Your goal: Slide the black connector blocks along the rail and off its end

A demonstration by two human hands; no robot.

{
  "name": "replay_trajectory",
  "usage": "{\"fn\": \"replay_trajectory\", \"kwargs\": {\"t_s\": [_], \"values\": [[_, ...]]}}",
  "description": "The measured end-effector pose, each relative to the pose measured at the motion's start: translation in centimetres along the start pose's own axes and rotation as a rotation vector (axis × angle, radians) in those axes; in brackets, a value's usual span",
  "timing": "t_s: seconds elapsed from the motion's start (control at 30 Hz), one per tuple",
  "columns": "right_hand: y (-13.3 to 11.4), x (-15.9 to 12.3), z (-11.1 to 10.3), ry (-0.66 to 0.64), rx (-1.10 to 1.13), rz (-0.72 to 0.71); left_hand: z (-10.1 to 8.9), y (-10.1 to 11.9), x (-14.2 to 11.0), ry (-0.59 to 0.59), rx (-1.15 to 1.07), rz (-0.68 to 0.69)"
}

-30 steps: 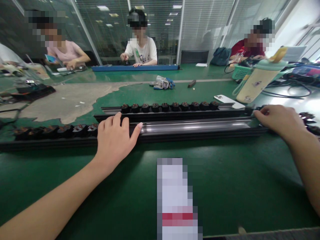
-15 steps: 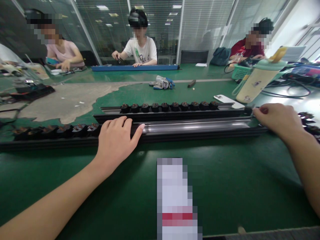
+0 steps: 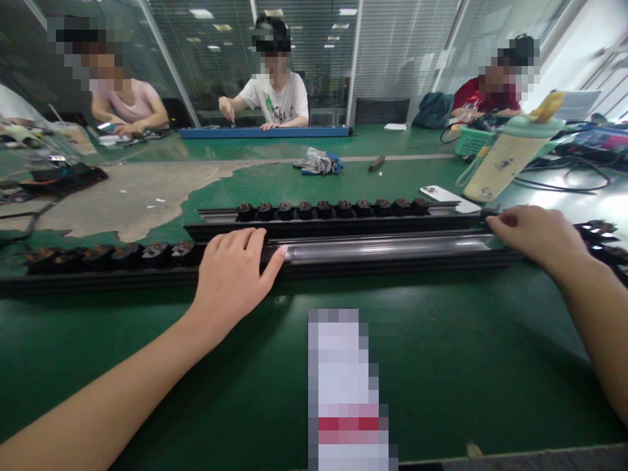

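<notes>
The left hand seems to steady the rail, fingers loosely spread; the right hand's are narrow, hold unclear; shifting needs level support.

Green tabletop, two black rails with sockets, white phone, gloves, one bottle, green basket.

Blinds behind glass partitions.
</notes>
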State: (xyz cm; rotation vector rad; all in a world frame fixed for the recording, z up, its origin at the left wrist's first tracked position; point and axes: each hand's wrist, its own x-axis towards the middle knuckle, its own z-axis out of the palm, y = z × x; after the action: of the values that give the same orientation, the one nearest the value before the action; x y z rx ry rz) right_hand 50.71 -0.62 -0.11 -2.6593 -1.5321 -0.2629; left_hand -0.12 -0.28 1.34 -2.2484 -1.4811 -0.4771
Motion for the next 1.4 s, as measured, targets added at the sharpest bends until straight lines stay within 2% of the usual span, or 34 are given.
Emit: {"fn": "replay_trajectory", "kwargs": {"t_s": [0.4,1.03,1.3,1.4], "values": [[-0.28,-0.04,0.01,-0.027,-0.037,-0.011,-0.3,0.26,0.0,0.024,-0.08,-0.01],[-0.26,0.15,0.22,-0.037,-0.042,-0.02,0.24,0.2,-0.12,0.051,-0.113,0.154],[-0.14,0.34,0.38,-0.034,-0.039,-0.029,0.14,0.3,-0.06,0.096,-0.22,0.125],[-0.1,0.4,0.42,-0.035,-0.044,-0.034,0.08,0.32,0.01,0.11,-0.154,0.082]]}}
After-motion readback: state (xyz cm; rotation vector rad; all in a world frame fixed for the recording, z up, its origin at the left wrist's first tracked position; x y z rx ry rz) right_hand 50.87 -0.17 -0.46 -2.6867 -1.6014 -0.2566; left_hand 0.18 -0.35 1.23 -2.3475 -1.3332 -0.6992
